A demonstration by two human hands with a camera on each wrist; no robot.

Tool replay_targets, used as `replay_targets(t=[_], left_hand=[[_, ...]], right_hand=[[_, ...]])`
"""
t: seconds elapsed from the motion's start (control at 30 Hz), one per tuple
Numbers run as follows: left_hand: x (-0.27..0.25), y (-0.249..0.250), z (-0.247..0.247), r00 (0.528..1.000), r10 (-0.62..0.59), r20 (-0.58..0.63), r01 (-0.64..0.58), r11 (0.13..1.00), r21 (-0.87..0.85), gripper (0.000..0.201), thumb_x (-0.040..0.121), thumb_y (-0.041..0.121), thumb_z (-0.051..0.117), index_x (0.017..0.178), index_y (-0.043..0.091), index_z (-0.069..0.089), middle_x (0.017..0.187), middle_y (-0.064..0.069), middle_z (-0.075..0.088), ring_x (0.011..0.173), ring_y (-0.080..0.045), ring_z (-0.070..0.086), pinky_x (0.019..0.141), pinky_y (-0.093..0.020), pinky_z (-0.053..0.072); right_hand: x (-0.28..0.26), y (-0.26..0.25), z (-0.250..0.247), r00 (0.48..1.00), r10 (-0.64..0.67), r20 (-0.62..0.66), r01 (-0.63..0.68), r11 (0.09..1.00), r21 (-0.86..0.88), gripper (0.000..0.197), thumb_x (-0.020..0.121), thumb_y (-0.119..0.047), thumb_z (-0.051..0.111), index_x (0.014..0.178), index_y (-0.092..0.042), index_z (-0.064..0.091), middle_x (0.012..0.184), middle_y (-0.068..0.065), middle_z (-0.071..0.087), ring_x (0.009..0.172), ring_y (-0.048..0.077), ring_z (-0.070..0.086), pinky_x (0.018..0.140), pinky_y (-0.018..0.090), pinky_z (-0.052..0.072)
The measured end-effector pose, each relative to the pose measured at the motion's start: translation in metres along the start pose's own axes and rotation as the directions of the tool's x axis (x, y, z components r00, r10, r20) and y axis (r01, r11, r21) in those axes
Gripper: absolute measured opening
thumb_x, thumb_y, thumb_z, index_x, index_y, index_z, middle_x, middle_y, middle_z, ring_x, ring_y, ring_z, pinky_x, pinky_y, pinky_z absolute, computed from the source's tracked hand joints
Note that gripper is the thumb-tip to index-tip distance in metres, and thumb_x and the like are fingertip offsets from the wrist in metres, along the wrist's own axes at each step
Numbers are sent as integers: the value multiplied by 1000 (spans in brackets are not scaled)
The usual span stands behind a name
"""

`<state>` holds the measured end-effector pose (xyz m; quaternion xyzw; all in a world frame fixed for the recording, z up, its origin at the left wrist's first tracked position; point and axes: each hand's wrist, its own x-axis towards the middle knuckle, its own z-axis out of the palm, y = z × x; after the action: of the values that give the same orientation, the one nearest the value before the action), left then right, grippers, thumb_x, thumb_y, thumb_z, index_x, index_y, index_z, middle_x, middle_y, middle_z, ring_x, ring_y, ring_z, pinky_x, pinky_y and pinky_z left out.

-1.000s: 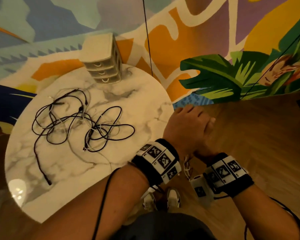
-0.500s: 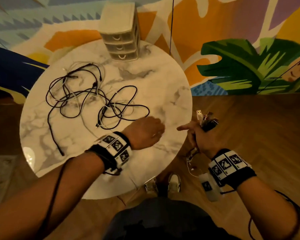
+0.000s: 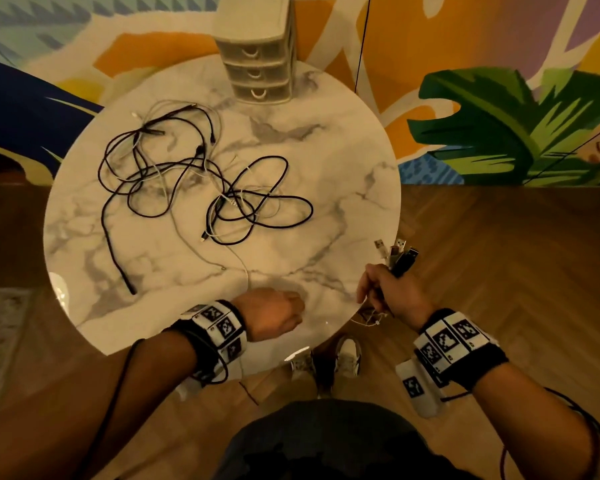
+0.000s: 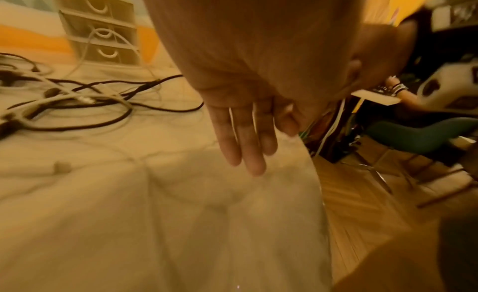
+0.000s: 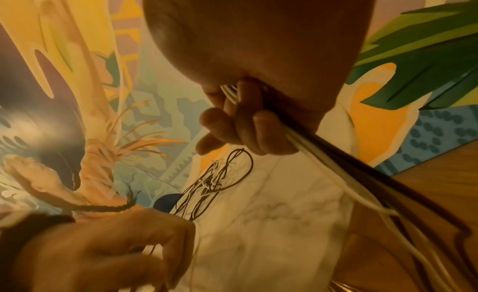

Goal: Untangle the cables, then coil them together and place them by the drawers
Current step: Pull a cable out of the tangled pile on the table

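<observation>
Round marble tabletop (image 3: 343,140) – black and white cables (image 3: 201,181) sprawl tangled left of centre. Right hand (image 3: 392,292) grips cable ends (image 3: 397,254) at the near edge; left hand (image 3: 274,313) hovers, fingers relaxed

Dim, warm orange light throughout; both wrist views motion-blurred, wide-angle bending at the edges
</observation>
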<state>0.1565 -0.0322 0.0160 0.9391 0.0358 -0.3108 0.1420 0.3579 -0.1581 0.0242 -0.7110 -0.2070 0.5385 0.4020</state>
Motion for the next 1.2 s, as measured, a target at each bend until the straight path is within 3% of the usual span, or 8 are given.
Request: replay_targets(t=[0.17,0.33,0.5,0.6,0.87,0.93,1.1,1.2], left_hand=[[-12,10,18,868,28,495,-201,932,301,52,82,43,65,122,11,57,124,-10,56,117,-34,48,98,-46,38],[-19,8,26,838,1,546,-162,955,248,30,92,10,49,120,0,59,123,-17,58,114,-36,53,97,-43,42],[-10,9,-27,999,38,-16,-38,999,8,25,99,26,40,111,8,52,106,-11,60,91,-30,58,74,-39,45],[-1,18,-70,872,-91,-481,-8,980,-200,21,99,31,40,99,13,51,90,-1,54,75,-20,50,63,-32,37],[-16,-48,-38,826,-333,-455,196,926,-322,31,94,38,37,86,17,58,81,0,61,82,-23,57,70,-31,36],[-34,-93,-29,736,-451,-505,368,893,-261,45,85,38,27,84,12,63,89,-10,62,85,-34,57,70,-39,44],[-82,-155,-83,172,-619,-766,568,697,-437,24,92,26,54,87,6,67,94,-18,56,86,-36,51,70,-42,41],[-79,-154,-90,229,-777,-586,556,599,-576,28,93,33,52,87,9,64,89,-18,61,85,-36,57,67,-39,44]], right_hand=[[-2,14,6,999,25,33,-25,1000,9,56,100,-24,35,54,-8,60,50,20,50,34,11,36,41,21,32],[-3,9,12,998,18,64,-19,1000,6,56,102,-25,31,64,5,59,36,1,43,32,8,34,42,19,33],[1,3,28,991,6,137,-4,1000,-18,56,102,-30,30,71,-3,68,41,1,45,36,9,38,48,21,34],[-7,-10,38,985,-81,155,79,997,19,57,100,-35,34,58,-20,70,46,7,46,37,10,39,45,19,35],[14,-32,-4,947,-116,-301,187,957,222,45,94,-38,51,53,-20,42,46,-4,37,37,5,31,35,16,26],[12,-35,-19,910,-73,-408,197,942,270,43,94,-37,51,55,-22,43,49,-4,40,42,8,35,41,20,30],[12,-32,-32,855,-59,-516,198,955,220,37,93,-42,51,62,-22,44,56,-8,45,53,9,40,51,24,33],[18,-27,-27,850,-77,-521,203,961,189,39,94,-43,49,61,-24,40,45,-14,43,50,5,38,53,24,30]])
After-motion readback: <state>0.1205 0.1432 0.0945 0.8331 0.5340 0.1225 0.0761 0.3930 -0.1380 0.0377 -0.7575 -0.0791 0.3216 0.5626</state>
